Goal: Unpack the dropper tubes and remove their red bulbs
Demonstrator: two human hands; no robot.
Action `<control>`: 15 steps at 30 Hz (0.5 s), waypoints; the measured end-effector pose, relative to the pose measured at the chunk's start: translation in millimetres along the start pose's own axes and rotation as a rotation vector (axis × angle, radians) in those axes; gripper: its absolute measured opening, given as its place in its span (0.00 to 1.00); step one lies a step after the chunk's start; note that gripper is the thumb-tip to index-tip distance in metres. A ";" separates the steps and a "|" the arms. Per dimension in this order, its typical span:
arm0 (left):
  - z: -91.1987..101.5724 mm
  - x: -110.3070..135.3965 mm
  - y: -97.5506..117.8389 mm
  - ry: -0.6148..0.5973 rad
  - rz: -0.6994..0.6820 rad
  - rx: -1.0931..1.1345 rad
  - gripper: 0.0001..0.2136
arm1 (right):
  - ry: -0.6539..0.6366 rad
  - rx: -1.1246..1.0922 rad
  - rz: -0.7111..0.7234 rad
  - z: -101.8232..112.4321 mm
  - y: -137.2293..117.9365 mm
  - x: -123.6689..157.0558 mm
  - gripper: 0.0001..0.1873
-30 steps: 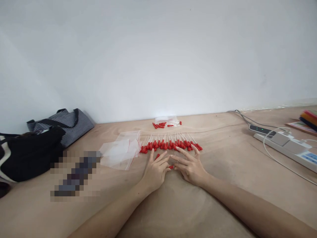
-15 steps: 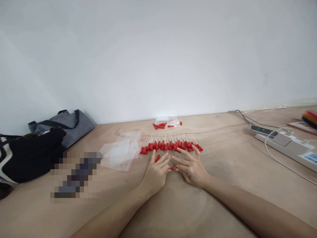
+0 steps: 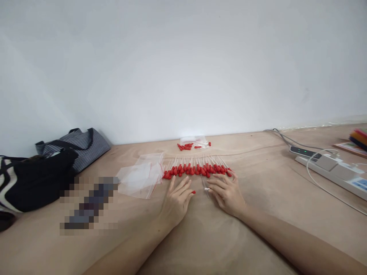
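My left hand (image 3: 177, 200) pinches a small red bulb-ended piece (image 3: 193, 192) between thumb and fingertip, its other fingers spread on the table. To its right, my right hand (image 3: 228, 193) has its fingertips closed on a small clear plastic piece (image 3: 207, 189) that catches the light; its exact kind is unclear. Just beyond both hands lies a row of red bulb-shaped pieces (image 3: 197, 169), with thin pale sticks (image 3: 195, 160) pointing away toward the wall. The right fingers lie close to the near side of this row.
Clear zip bags (image 3: 137, 177) with red edges lie left of the row. Several loose red pieces (image 3: 186, 146) rest by another clear bag (image 3: 192, 139) near the wall. Bags (image 3: 83, 143) stand at left, beside a pixelated object (image 3: 91, 202). A power strip (image 3: 335, 172) with cables is at right.
My hands have drawn apart; the red piece between them stays with my left hand, the clear piece with my right. A loose red piece beside my left fingers is no longer visible.
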State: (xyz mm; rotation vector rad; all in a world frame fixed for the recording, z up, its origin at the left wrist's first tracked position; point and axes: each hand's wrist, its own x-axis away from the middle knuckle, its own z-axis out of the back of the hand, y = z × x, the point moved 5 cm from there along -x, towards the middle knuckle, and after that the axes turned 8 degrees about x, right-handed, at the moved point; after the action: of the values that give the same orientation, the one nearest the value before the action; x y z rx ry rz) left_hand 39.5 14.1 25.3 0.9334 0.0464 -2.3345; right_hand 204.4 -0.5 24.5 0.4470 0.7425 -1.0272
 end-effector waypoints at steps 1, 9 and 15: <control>1.9 -0.1 -1.2 0.020 0.011 0.002 0.09 | -0.001 0.021 -0.028 -0.8 2.4 1.0 0.11; 20.8 1.9 -36.9 0.084 0.307 0.050 0.08 | -0.147 -0.121 -0.131 -20.6 12.9 7.7 0.17; 19.2 6.6 -62.5 0.062 0.588 0.120 0.08 | -0.132 -0.276 -0.130 -29.9 9.7 3.6 0.14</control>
State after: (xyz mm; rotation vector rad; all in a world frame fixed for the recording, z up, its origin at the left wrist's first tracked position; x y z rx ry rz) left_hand -10.8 56.4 23.9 0.9251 -0.3065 -1.7774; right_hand 204.0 21.3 1.6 0.0932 0.7887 -1.0462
